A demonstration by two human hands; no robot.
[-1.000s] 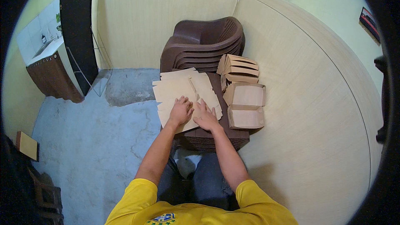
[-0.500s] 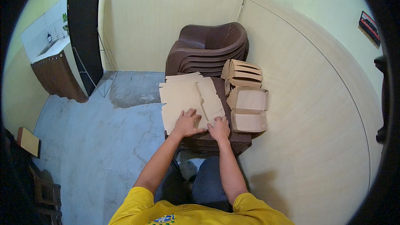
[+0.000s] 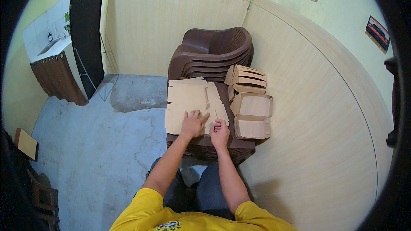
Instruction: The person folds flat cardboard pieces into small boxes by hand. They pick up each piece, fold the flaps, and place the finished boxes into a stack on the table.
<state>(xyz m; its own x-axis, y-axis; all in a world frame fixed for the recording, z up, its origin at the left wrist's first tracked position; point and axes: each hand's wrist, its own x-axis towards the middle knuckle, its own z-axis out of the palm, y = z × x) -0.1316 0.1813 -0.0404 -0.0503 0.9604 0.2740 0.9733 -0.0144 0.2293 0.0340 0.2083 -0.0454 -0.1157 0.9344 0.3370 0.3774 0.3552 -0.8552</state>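
Observation:
Flat, die-cut cardboard box blanks [image 3: 184, 92] lie overlapping on the brown seat of a chair stack. Slits and notches run along their edges, and a raised fold stands near the middle of the top one. My left hand [image 3: 193, 124] rests on the near part of the cardboard, fingers spread. Close beside it, at the near right edge, my right hand [image 3: 219, 134] has its fingers curled in. Whatever lies between those fingers is too small to make out. To the right stands an open, folded cardboard box [image 3: 253, 105] with its lid raised.
Behind the open box sit several nested folded boxes [image 3: 247, 79]. The stacked brown plastic chairs [image 3: 209, 53] stand near a wood-panelled wall [image 3: 317, 115]. At the left are an ironing board [image 3: 87, 30], a curtained sink counter [image 3: 58, 77] and blue-grey floor [image 3: 98, 145].
My left hand has shifted slightly and spread flatter over the cardboard. The right hand has turned and curled its fingers, moving a little left. The cardboard's raised fold looks narrower.

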